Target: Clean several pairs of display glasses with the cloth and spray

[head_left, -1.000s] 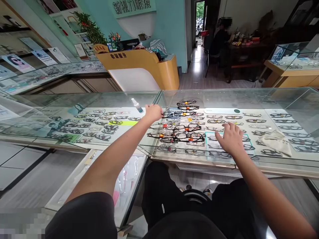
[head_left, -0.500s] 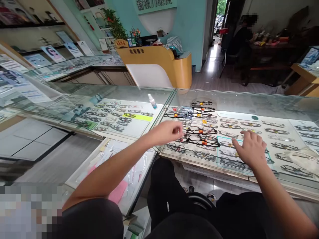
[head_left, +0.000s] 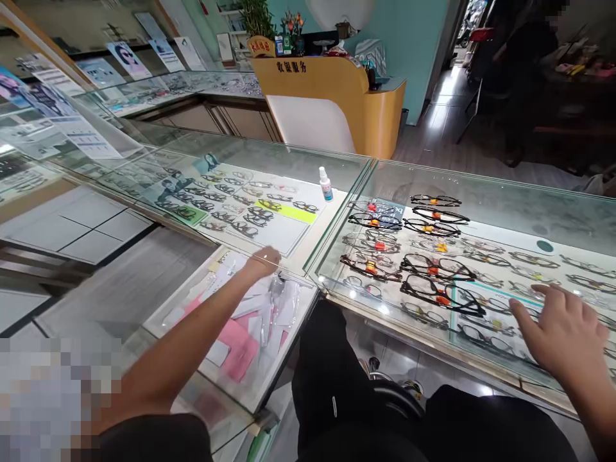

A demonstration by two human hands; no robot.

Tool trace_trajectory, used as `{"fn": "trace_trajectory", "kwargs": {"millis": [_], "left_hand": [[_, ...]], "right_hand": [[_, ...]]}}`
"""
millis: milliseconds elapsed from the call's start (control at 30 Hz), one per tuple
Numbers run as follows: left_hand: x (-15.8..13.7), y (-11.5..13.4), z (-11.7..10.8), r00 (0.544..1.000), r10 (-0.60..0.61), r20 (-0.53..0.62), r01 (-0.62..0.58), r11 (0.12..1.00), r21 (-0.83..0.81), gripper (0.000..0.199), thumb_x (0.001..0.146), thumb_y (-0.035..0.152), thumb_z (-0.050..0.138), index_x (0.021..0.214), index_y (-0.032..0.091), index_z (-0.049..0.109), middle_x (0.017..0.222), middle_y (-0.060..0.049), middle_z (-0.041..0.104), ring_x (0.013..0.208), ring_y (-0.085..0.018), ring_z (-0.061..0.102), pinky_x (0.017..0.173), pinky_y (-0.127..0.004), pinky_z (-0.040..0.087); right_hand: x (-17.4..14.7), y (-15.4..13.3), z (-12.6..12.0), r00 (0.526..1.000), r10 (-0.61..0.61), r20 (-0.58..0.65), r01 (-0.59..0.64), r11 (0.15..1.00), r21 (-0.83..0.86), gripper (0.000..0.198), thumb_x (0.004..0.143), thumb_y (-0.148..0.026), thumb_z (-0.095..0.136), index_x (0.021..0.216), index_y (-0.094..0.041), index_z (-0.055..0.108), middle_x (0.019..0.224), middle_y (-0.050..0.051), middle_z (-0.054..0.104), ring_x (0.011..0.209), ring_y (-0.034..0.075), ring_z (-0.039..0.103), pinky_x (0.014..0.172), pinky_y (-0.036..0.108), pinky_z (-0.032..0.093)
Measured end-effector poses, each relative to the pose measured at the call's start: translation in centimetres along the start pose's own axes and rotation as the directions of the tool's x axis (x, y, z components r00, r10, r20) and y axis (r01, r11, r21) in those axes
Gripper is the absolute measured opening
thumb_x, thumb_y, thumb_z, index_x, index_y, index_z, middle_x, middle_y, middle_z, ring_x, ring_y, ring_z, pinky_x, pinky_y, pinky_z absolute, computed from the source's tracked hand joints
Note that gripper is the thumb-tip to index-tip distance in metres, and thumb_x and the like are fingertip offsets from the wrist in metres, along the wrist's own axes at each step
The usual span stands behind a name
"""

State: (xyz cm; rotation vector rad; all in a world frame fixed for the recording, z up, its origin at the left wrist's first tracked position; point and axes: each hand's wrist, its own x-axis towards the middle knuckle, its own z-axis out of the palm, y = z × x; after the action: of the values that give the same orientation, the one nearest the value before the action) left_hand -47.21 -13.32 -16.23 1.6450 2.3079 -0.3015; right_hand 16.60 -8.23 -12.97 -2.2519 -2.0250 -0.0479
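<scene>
My left hand (head_left: pixel 266 260) is closed, above the back edge of an open drawer (head_left: pixel 161 324) holding clear plastic packets and pink sheets. Its fingertips point away from me, so whatever they pinch, if anything, is hidden. My right hand (head_left: pixel 568 324) lies with fingers spread on the glass counter (head_left: pixel 505 350), holding nothing. Left of it, several dark-framed eyeglasses (head_left: pixel 440 295) with orange tags stand in two columns on the glass. More eyeglasses (head_left: pixel 486 340) are displayed under the glass, near a teal-bordered card.
A small white spray bottle (head_left: pixel 326 186) stands on the counter to the left. Beyond it are a yellow reception desk (head_left: pixel 327 80) and another display case (head_left: pixel 192 83). A dark-clothed person (head_left: pixel 524 77) is at the back right. Below the counter is a black wheeled seat part (head_left: pixel 394 398).
My left hand has moved left and back, from beside the eyeglasses to above the drawer. My right hand stays spread on the glass. The view has turned, shifting the scene rightward.
</scene>
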Motion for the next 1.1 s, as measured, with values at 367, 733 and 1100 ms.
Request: {"fn": "trace_trajectory", "kwargs": {"millis": [367,733,1100], "left_hand": [[18.9,-1.4,1.0,0.952,0.061,-0.300,-0.055,0.998,0.030,0.054,0.093,0.011,0.043,0.139,0.012,0.072,0.160,-0.022,0.061,0.151,-0.044,0.037,0.115,-0.061,0.031],[25.1,-1.7,0.7,0.961,0.104,-0.256,-0.103,0.995,0.020,0.045,0.089,0.018,0.057,0.129,0.009,0.075,0.156,-0.025,0.064,0.145,-0.046,0.037,0.112,-0.062,0.025],[21.5,-2.0,-0.6,0.933,0.109,-0.343,-0.098,0.994,0.049,0.065,0.092,0.018,0.049,0.155,0.013,0.062,0.174,-0.021,0.048,0.156,-0.050,0.034,0.116,-0.069,0.029]], "right_hand": [[0.2,3.2,2.3,0.998,0.000,-0.065,0.004,0.999,0.053,0.082,0.093,-0.083,0.029,0.153,-0.033,0.054,0.168,0.022,0.053,0.153,0.054,0.045,0.116,0.072,0.036],[-0.6,2.8,1.4,0.998,0.011,-0.062,-0.010,1.000,0.004,0.074,0.094,-0.079,0.030,0.154,-0.040,0.050,0.168,0.017,0.054,0.146,0.055,0.051,0.111,0.076,0.041],[-0.6,1.5,1.3,0.996,-0.027,-0.081,0.029,0.999,0.027,0.071,0.101,-0.073,0.031,0.149,-0.027,0.054,0.164,0.020,0.056,0.148,0.052,0.052,0.115,0.074,0.044]]}}
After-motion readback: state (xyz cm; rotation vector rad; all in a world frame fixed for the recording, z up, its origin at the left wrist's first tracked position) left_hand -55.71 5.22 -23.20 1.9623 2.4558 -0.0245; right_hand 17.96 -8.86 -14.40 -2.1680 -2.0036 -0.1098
